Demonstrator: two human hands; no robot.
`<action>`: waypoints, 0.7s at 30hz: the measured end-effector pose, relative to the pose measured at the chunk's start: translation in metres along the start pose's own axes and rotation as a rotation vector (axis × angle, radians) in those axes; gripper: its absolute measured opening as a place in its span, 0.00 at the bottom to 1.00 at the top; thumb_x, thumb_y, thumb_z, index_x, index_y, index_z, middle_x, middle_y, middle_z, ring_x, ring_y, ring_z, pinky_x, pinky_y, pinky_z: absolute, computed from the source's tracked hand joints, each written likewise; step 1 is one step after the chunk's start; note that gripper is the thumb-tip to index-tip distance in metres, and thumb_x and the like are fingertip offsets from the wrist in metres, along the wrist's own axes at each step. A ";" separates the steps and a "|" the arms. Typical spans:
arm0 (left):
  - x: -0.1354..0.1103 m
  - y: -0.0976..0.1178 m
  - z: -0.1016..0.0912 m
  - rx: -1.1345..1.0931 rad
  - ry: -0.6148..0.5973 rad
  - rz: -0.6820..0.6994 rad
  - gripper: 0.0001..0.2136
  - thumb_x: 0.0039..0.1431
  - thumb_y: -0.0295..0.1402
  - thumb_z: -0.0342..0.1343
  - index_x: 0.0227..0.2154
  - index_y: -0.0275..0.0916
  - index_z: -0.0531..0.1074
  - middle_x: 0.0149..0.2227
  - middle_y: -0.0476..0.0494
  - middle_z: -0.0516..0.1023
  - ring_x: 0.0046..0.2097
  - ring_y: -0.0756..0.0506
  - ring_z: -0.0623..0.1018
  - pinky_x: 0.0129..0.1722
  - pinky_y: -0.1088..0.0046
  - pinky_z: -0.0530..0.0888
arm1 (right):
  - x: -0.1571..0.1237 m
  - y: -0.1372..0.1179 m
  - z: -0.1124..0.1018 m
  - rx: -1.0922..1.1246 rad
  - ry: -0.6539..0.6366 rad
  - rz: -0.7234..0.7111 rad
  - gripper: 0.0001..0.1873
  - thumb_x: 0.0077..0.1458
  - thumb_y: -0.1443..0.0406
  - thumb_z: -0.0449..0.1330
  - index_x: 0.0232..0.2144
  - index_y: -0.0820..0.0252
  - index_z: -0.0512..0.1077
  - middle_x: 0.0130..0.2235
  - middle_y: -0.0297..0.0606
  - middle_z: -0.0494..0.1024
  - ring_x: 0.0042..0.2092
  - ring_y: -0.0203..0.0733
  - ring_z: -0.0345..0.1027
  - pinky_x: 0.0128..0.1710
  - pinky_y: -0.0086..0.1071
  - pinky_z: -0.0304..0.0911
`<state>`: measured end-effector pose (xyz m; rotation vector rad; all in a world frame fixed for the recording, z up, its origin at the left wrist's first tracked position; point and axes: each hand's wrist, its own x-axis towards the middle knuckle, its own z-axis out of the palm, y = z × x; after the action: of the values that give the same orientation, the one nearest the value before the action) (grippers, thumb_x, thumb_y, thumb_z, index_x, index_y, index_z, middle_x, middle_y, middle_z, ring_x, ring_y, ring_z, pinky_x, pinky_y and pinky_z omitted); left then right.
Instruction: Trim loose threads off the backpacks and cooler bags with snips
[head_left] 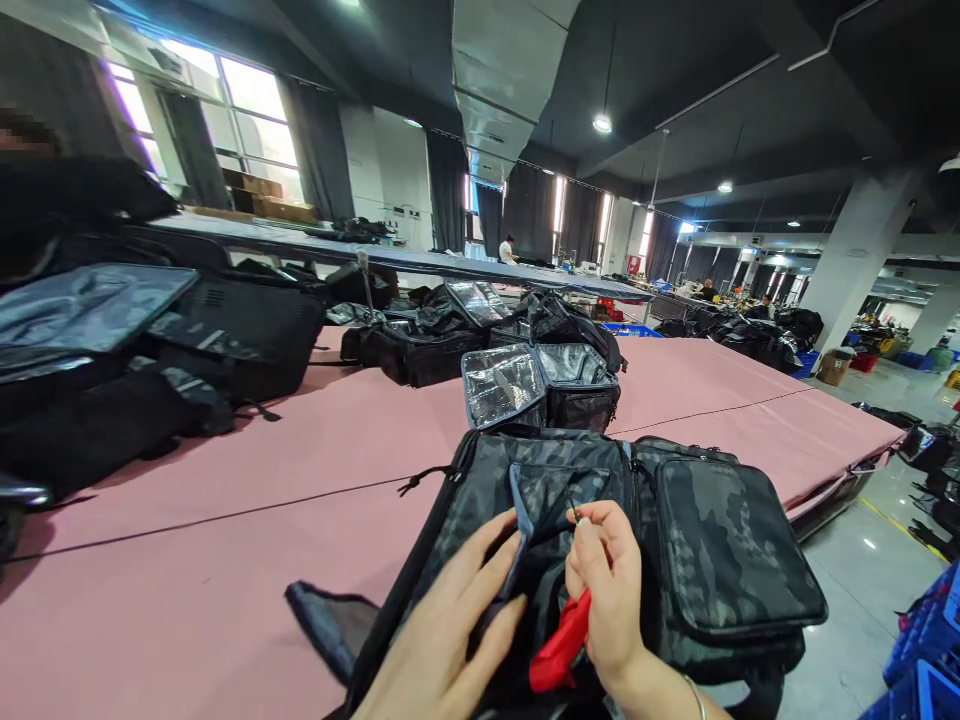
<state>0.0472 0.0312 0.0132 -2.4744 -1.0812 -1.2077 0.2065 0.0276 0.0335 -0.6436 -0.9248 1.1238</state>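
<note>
In front of me a dark camouflage backpack (450,540) lies spread open on the table. Its inner pocket (559,485) has a grey-blue bound edge and gapes. My left hand (457,610) rests on that pocket with fingers stretched and thumb apart, fingertips against the bound edge. To its right, my right hand (607,590) is closed in a pinch over the pocket opening. A small dark piece shows at its fingertips, too small to name. From under the same fingers hangs a red strip of material (559,645); its upper part is hidden.
Pink sheeting (225,580) covers the table. Beyond the backpack stands an open silver-lined bag (581,400), with more black bags (427,350) behind. Other bags (240,330) are heaped at left, near a person partly in view. Blue crates (926,640) stand at lower right.
</note>
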 end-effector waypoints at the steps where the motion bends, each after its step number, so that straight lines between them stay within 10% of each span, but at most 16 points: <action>1: 0.000 0.005 0.004 0.004 -0.024 -0.004 0.25 0.63 0.32 0.47 0.63 0.41 0.53 0.62 0.37 0.62 0.59 0.43 0.68 0.54 0.71 0.71 | 0.001 0.000 0.000 0.021 0.016 0.000 0.20 0.53 0.49 0.63 0.34 0.60 0.66 0.19 0.19 0.52 0.19 0.24 0.38 0.17 0.21 0.36; 4: 0.007 0.019 0.021 0.050 -0.028 0.022 0.32 0.60 0.27 0.44 0.66 0.37 0.40 0.65 0.35 0.56 0.63 0.42 0.62 0.57 0.68 0.68 | 0.002 -0.001 -0.002 0.083 0.081 0.010 0.21 0.51 0.48 0.63 0.33 0.59 0.67 0.19 0.19 0.51 0.19 0.25 0.37 0.17 0.20 0.37; 11: 0.043 0.069 0.058 0.481 -0.127 -0.072 0.24 0.53 0.18 0.39 0.52 0.25 0.69 0.53 0.25 0.72 0.56 0.34 0.71 0.49 0.55 0.76 | 0.004 -0.007 -0.014 0.073 0.270 -0.010 0.21 0.47 0.49 0.65 0.32 0.60 0.70 0.21 0.23 0.55 0.22 0.28 0.43 0.22 0.21 0.50; 21: 0.027 0.113 0.070 0.590 0.054 -0.149 0.23 0.56 0.24 0.44 0.55 0.21 0.64 0.57 0.19 0.66 0.57 0.31 0.70 0.48 0.56 0.76 | -0.009 -0.018 -0.031 -0.081 0.235 -0.039 0.20 0.53 0.47 0.60 0.33 0.58 0.68 0.20 0.23 0.52 0.22 0.30 0.40 0.22 0.24 0.49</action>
<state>0.1783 -0.0042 0.0036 -1.9299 -1.3843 -0.8209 0.2410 0.0139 0.0305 -0.8021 -0.7806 0.9567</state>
